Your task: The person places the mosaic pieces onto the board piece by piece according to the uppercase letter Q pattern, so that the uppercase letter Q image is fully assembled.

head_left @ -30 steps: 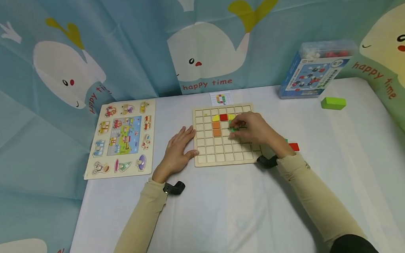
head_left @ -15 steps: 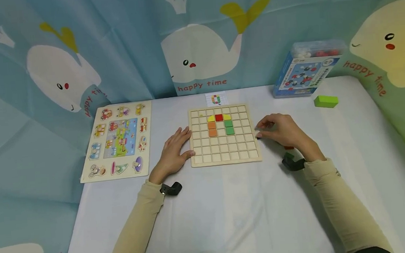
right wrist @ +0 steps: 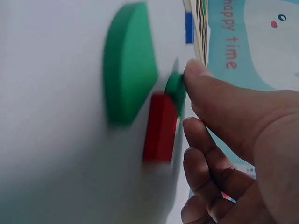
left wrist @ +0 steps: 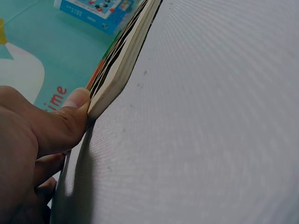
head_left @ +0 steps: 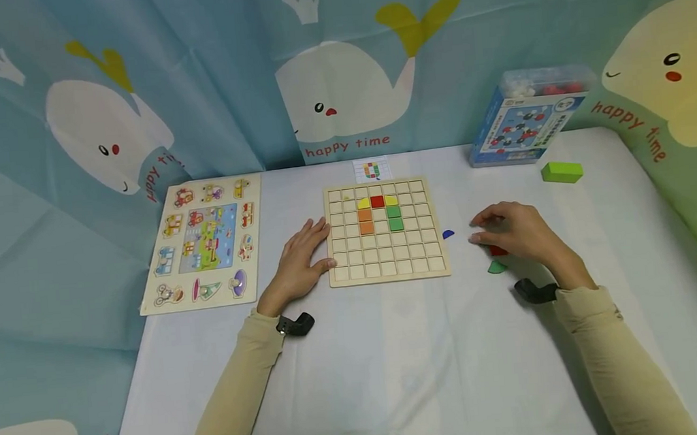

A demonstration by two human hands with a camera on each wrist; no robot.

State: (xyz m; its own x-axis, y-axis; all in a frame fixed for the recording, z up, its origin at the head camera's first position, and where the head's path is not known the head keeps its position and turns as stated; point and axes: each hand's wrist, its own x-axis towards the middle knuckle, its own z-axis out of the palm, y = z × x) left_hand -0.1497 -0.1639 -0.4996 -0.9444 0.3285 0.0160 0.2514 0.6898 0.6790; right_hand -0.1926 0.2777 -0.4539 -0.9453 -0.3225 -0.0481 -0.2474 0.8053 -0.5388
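Observation:
In the head view, my left hand [head_left: 297,266] rests fingers spread at the left edge of the square grid board [head_left: 353,272]; its thumb touches the board's side. The board holds orange squares [head_left: 365,221], green squares [head_left: 394,218], a red square [head_left: 376,201] and yellow pieces [head_left: 391,200]. My right hand [head_left: 518,235] hovers right of the board, thumb and fingers apart, over a red piece [head_left: 498,251] and beside a green piece [head_left: 496,267]. A second green piece [right wrist: 174,88] lies at my right thumb in the right wrist view; whether they touch, I cannot tell.
A blue half-round piece [head_left: 448,234] lies by the board's right edge. A small pattern card [head_left: 384,161] is behind the board. A picture puzzle [head_left: 208,304] lies left, a blue box [head_left: 522,125] and a green block [head_left: 562,173] at the back right.
My right hand has moved off the board to the right, past the blue piece, which now lies uncovered. Green squares on the board show fully. My left hand stays at the board's edge.

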